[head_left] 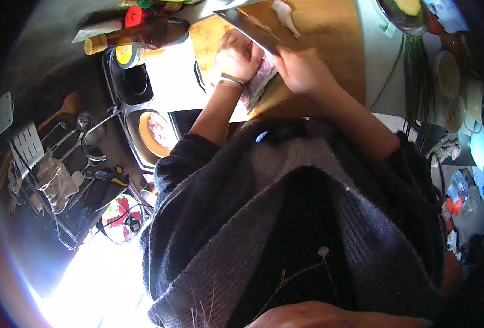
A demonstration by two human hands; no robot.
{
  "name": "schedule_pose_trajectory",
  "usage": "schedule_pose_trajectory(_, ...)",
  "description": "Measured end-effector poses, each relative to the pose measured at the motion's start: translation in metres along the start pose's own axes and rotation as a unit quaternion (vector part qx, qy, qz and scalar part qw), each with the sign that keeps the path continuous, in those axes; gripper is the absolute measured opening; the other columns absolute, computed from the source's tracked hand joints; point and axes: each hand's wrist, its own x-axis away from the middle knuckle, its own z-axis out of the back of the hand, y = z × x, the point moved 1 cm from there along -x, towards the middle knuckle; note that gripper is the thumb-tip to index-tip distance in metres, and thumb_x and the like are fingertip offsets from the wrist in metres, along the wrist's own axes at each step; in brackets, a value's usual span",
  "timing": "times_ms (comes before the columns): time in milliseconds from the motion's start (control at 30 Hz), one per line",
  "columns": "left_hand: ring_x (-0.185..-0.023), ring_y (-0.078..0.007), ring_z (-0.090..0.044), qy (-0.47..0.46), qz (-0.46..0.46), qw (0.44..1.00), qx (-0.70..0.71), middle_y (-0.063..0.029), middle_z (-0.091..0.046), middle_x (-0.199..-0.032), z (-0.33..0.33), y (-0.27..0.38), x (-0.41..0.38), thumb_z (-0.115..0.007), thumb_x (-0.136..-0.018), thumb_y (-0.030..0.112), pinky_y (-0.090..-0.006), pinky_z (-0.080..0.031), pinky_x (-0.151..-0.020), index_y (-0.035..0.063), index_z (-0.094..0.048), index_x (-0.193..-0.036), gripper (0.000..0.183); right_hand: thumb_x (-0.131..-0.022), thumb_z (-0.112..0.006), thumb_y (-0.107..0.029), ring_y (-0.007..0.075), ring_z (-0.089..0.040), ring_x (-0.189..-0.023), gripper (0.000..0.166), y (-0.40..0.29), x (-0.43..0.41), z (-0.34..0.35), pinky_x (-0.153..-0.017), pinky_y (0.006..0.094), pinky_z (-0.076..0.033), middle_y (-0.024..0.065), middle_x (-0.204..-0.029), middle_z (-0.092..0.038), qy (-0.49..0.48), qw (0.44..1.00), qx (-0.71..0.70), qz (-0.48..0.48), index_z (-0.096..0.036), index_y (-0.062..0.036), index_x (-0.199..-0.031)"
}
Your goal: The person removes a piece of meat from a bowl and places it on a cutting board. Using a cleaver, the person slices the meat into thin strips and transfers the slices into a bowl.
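Note:
A piece of raw meat (259, 84) with a pale edge lies on a wooden cutting board (332, 45). My left hand (238, 55), with a band at its wrist, presses on the meat with curled fingers. Just right of it, my right hand (301, 69) grips a wide-bladed kitchen knife (246, 30), whose blade slants up to the left beside the left knuckles. The cutting edge and the far end of the meat are partly hidden by the hands. A small pale piece, perhaps meat or bone (285, 16), rests near the board's far edge.
On the left are a dark bottle (143, 35), a yellow-labelled jar (127, 55) and a sink holding a bowl of raw meat (145, 131). Utensils hang beyond the curved faucet (92, 135). Green onions (418, 78) and a metal pan (404, 18) lie at the right.

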Motion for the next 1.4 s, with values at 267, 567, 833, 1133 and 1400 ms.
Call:
schedule_pose_trajectory(267, -0.086, -0.0336, -0.057, -0.017, 0.01, 0.999, -0.03, -0.0136, -0.062, -0.084, 0.004, 0.001, 0.0, -0.06, -0.072, 0.018, -0.0393, -0.047, -0.079, 0.0052, -0.065, -0.081, 0.016, -0.091, -0.041, -0.032, 0.042, -0.057, -0.072, 0.03, 0.005, 0.009, 0.004, -0.063, 0.0511, -0.044, 0.0217, -0.074, -0.059, 0.018, 1.0, 0.026, 0.005, -0.053, -0.0047, -0.095)
schedule_pose_trajectory(567, -0.091, -0.0292, -0.058, 0.009, -0.073, 0.997, -0.003, -0.0114, -0.063, -0.095, 0.007, 0.0, -0.002, -0.059, -0.073, 0.011, -0.0374, -0.045, -0.085, 0.0062, -0.065, -0.091, 0.02, -0.094, -0.041, -0.035, 0.0089, -0.046, -0.045, 0.037, 0.038, 0.058, 0.069, -0.043, 0.0246, -0.039, 0.0014, -0.053, -0.048, 0.047, 0.949, -0.292, -0.113, -0.054, -0.002, -0.085)
schedule_pose_trajectory(833, -0.104, -0.0266, -0.051, 0.003, -0.062, 0.993, -0.099, -0.0062, -0.056, -0.115, 0.015, 0.02, 0.005, -0.063, -0.071, 0.014, -0.0404, -0.04, -0.09, 0.0106, -0.063, -0.1, 0.03, -0.095, -0.04, -0.031, 0.0107, -0.046, -0.042, 0.035, 0.027, 0.066, 0.088, -0.043, 0.0263, -0.039, 0.0022, -0.049, -0.046, 0.083, 0.939, -0.323, -0.084, -0.054, -0.0015, -0.082)
schedule_pose_trajectory(1133, -0.092, -0.0269, -0.056, -0.041, -0.062, 0.993, -0.095, -0.0069, -0.061, -0.096, 0.009, 0.016, 0.013, -0.063, -0.069, 0.013, -0.039, -0.043, -0.082, 0.0093, -0.064, -0.089, 0.021, -0.089, -0.042, -0.038, 0.0384, -0.059, -0.064, 0.034, 0.012, 0.067, 0.051, -0.058, 0.0504, -0.045, 0.0189, -0.067, -0.059, 0.066, 0.997, -0.025, 0.03, -0.056, -0.0074, -0.09)
schedule_pose_trajectory(1400, -0.082, -0.031, -0.055, -0.009, -0.093, 0.994, -0.053, -0.0109, -0.059, -0.084, 0.002, -0.003, 0.024, -0.063, -0.067, 0.015, -0.041, -0.044, -0.076, 0.0084, -0.063, -0.083, 0.018, -0.091, -0.039, -0.034, 0.0375, -0.059, -0.07, 0.035, -0.006, 0.064, 0.036, -0.062, 0.0488, -0.045, 0.0181, -0.076, -0.061, -0.078, 0.995, 0.056, -0.002, -0.051, -0.0102, -0.114)
